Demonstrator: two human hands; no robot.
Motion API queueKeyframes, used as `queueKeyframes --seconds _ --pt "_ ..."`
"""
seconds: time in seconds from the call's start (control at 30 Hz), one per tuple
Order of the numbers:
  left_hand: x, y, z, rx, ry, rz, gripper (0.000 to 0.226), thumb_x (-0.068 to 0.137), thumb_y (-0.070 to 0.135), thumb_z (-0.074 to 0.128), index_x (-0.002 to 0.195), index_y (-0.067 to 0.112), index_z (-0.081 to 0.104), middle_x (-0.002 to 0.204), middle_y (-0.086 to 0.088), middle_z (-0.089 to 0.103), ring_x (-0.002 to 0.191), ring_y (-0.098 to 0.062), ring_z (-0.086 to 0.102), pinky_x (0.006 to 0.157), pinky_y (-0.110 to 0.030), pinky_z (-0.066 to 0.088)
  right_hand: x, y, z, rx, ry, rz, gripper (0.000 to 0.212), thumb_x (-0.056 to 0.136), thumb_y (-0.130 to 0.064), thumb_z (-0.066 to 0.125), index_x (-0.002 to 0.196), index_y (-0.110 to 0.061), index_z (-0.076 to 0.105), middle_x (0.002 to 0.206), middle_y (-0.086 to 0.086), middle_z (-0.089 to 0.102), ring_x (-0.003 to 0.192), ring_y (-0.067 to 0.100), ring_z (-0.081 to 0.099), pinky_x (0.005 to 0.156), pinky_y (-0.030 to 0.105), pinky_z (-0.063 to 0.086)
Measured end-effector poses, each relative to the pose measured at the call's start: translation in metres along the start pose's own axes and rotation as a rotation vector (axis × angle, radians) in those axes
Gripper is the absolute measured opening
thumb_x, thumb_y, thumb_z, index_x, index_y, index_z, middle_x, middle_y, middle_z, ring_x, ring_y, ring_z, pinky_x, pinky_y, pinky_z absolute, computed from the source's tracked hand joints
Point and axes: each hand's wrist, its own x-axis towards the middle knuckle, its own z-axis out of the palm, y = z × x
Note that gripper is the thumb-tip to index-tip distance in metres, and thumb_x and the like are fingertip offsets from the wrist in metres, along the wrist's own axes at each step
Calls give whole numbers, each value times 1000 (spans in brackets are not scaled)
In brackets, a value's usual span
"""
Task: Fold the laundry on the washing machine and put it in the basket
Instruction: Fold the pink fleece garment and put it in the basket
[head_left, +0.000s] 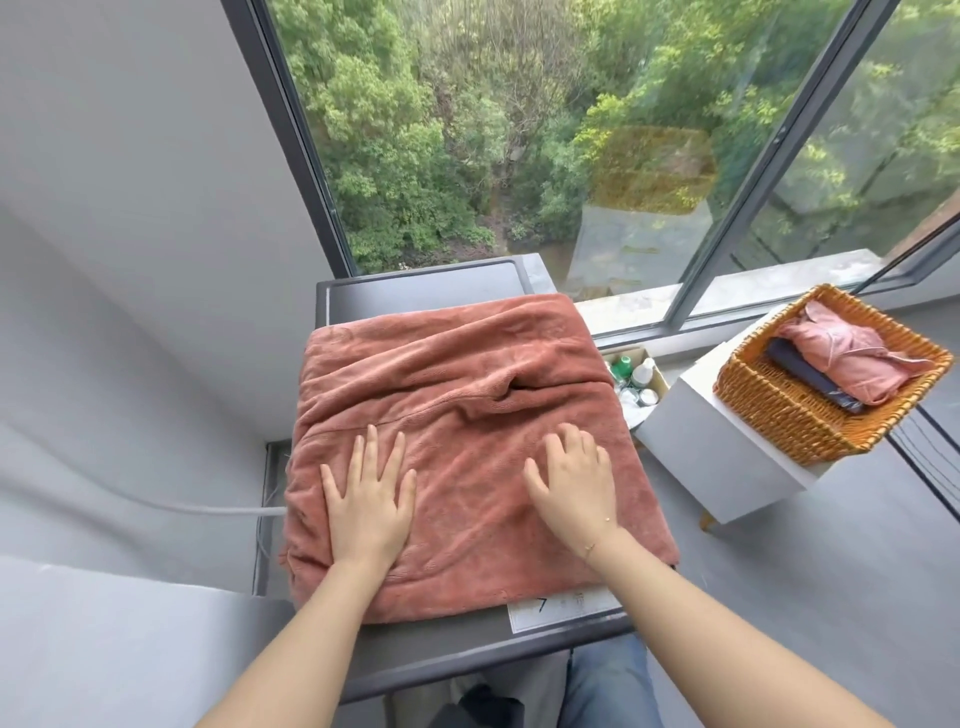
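A rust-coloured towel (467, 374) lies folded over on top of the dark grey washing machine (431, 283), covering most of its lid. My left hand (370, 493) rests flat on the near left part of the towel, fingers spread. Palm down on the towel's near right part is my right hand (569, 483), with straight fingers. To the right, a wicker basket (779, 410) sits on a white stand and holds a folded pink garment (852, 358) and a dark folded item (810, 374).
The white stand (717, 457) is close to the machine's right side. A small box of bottles (636, 379) sits between them on the floor. A big window (519, 130) is behind, a grey wall at the left, and a white hose (208, 506) runs along it.
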Motion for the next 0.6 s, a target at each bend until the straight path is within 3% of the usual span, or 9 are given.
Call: queueKeyframes --seconds 0.1,0.2,0.3,0.4,0.47,0.53,0.6 --pt "0 3 -3 11 -45 -40 61 93 57 4 152 40 7 161 6 -4 148 -13 -5 117 -54 -7 -3 4 18 -45 -96 -39 66 88 -47 16 143 -21 40 156 8 26 145 25 19 117 46 11" --pt "1 19 -9 -56 -5 -67 55 99 49 17 152 35 11 161 1 -5 148 -15 -9 114 -52 -14 -34 13 35 -72 -70 -9 59 93 -44 28 148 -25 33 156 4 26 145 21 17 115 46 7" --pt "-8 36 -3 -72 19 12 63 92 53 12 151 33 19 161 1 4 148 -16 -1 116 -48 -10 -48 17 34 -71 -41 2 58 93 -44 31 148 -26 31 156 3 26 145 20 16 116 45 5" --pt "-12 37 5 -35 -38 -11 67 89 55 4 151 34 15 161 3 2 148 -15 -2 116 -48 -10 -50 16 34 -74 -23 0 57 91 -45 34 145 -27 38 154 2 32 143 19 22 115 43 8" --pt "-8 39 -1 -110 -44 -52 60 94 52 12 151 34 18 161 5 5 148 -12 0 116 -45 -10 -44 15 29 -8 28 18 53 86 -44 39 132 -25 54 142 3 48 133 21 37 110 41 20" --pt "4 45 -14 -251 35 -117 48 99 40 32 146 29 36 158 4 23 146 -13 17 118 -45 5 -23 13 15 183 55 81 38 82 -35 45 109 -22 67 120 0 61 115 21 52 99 38 38" --pt "22 52 -31 -376 130 -166 42 96 29 46 137 19 49 151 -1 36 138 -20 32 112 -45 22 3 9 -5 453 7 176 20 85 -20 51 95 -19 69 103 -5 64 100 16 57 91 36 45"
